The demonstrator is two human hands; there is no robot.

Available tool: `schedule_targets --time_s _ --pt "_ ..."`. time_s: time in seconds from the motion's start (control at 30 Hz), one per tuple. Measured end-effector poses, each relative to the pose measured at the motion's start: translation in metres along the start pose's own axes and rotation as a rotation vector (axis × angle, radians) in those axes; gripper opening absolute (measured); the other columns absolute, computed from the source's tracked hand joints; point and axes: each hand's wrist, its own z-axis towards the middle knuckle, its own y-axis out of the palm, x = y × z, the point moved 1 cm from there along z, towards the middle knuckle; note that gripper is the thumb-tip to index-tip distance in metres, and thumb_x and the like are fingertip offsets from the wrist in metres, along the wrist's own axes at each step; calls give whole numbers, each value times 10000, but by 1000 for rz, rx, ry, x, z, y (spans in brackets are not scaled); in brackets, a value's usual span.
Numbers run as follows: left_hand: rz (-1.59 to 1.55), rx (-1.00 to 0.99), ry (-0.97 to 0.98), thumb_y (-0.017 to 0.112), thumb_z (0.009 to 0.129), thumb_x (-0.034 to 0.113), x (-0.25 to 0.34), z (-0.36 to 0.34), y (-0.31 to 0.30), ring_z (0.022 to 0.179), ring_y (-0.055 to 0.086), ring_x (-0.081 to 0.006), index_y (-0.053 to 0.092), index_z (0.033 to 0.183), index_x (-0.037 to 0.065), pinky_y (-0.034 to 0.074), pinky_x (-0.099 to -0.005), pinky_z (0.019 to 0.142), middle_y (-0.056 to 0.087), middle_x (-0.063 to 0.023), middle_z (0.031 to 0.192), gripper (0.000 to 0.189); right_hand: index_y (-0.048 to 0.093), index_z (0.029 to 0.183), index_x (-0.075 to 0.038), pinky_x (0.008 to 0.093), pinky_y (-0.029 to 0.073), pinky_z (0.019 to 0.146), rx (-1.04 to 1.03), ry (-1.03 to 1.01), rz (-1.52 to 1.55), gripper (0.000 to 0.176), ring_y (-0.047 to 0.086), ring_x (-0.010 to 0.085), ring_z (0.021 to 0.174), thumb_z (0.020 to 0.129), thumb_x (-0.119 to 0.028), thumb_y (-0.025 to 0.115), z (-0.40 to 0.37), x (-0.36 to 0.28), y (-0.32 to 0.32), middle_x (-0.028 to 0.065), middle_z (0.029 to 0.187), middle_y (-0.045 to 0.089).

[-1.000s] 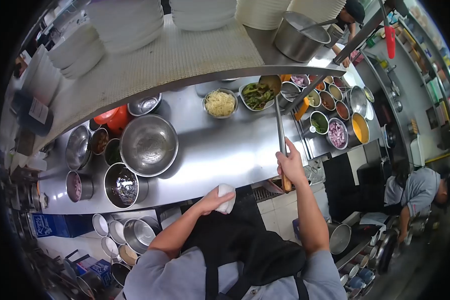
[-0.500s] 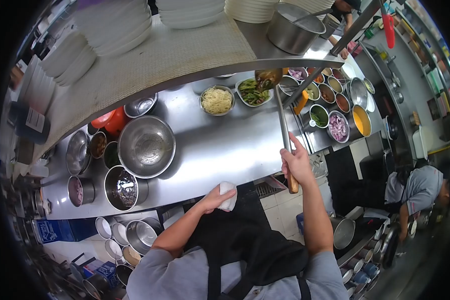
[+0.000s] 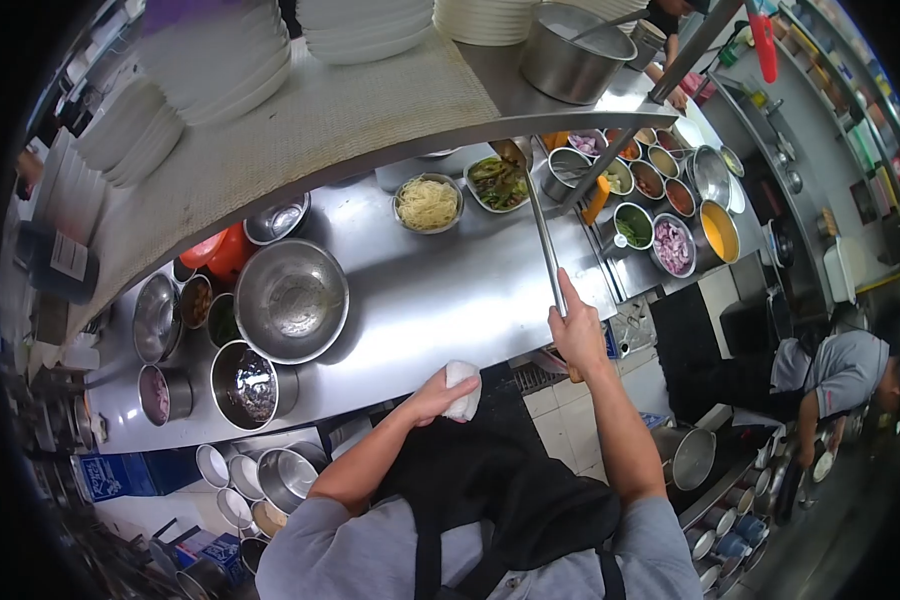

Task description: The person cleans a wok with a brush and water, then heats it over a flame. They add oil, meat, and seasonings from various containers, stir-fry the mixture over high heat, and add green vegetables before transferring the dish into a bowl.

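Observation:
My right hand (image 3: 578,335) is wrapped round the handle of a long ladle (image 3: 545,232), whose end shows wood below my fist. The ladle's bowl is tilted over a white dish of green vegetables (image 3: 498,184), partly hidden under the shelf edge. Brown sauce coats the vegetables. Folded in my left hand (image 3: 430,398) is a white cloth (image 3: 462,390), held near the counter's front edge. Left of the dish stands a bowl of pale noodles (image 3: 428,204).
A big steel bowl (image 3: 292,300) and a pot of dark liquid (image 3: 248,385) stand on the left counter. Ingredient tubs, including chopped red onion (image 3: 673,246), crowd the right. The overhead shelf (image 3: 390,105) carries stacked plates. A co-worker (image 3: 835,375) bends at the right.
The ladle's bowl has moved left over the vegetable dish and tipped; its brown sauce now lies on the vegetables. My right hand has shifted slightly left and down. The cloth hand has hardly moved.

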Motion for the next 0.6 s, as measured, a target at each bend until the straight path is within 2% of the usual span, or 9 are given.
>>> schedule_targets --time_s 0.13,0.23,0.3,0.33,0.4,0.43,0.47,0.57,0.6 --pt "33 -27 -65 722 953 414 5 -4 2 953 620 -161 537 1287 26 560 -329 746 626 -79 1083 544 379 1531 -36 503 520 755 -34 147 119 658 673 472 783 909 -71 591 -3 -10 -8 307 836 674" --pt "109 -35 -8 717 956 417 1 0 2 944 630 -165 534 1288 18 571 -332 734 628 -82 1089 551 395 1518 -20 476 536 707 30 101 142 649 690 406 684 910 -92 608 -8 -5 -6 285 786 673" --pt "21 -82 -102 699 965 416 5 -4 7 925 663 -185 512 1312 42 599 -339 705 633 -90 1095 544 342 1548 -22 420 530 554 -78 241 419 691 649 274 545 927 -127 627 -13 -12 -8 187 719 654" --pt "46 -90 -113 699 965 416 9 -7 10 925 663 -185 512 1312 42 599 -339 705 633 -90 1095 544 342 1548 -22 420 530 554 -60 252 437 691 649 274 545 927 -127 627 -14 -12 -8 187 719 654" --pt "-21 -130 -234 676 978 408 15 -11 17 903 692 -207 474 1347 78 625 -349 678 637 -98 1101 534 252 1581 -39 331 486 442 -158 346 1031 737 577 157 493 953 -145 623 -16 -14 -6 79 709 592" --pt "-18 -157 -252 661 987 401 13 -11 18 897 704 -222 426 1385 109 634 -357 679 637 -99 1108 547 282 1537 -54 289 454 404 -165 360 1203 638 525 132 467 985 -140 591 -20 -22 -12 34 719 542" --pt "25 -165 -269 661 987 401 13 -13 19 897 704 -222 426 1385 109 634 -357 679 637 -99 1108 547 282 1537 -54 289 454 404 -131 360 1237 638 525 132 467 985 -140 591 -25 -22 -16 34 719 542" --pt "-40 -169 -274 680 981 353 5 -22 23 1010 674 -218 365 1435 108 629 -364 730 590 -106 1227 605 444 1338 -118 284 398 356 -194 447 1915 319 466 108 428 1033 -144 534 -50 -16 -23 34 711 522" --pt "-7 -169 -282 680 981 353 1 -26 23 1010 674 -218 365 1435 108 629 -364 730 590 -106 1227 605 444 1338 -118 284 398 356 -175 431 1943 319 466 108 428 1033 -144 534 -66 -8 -25 34 711 522"
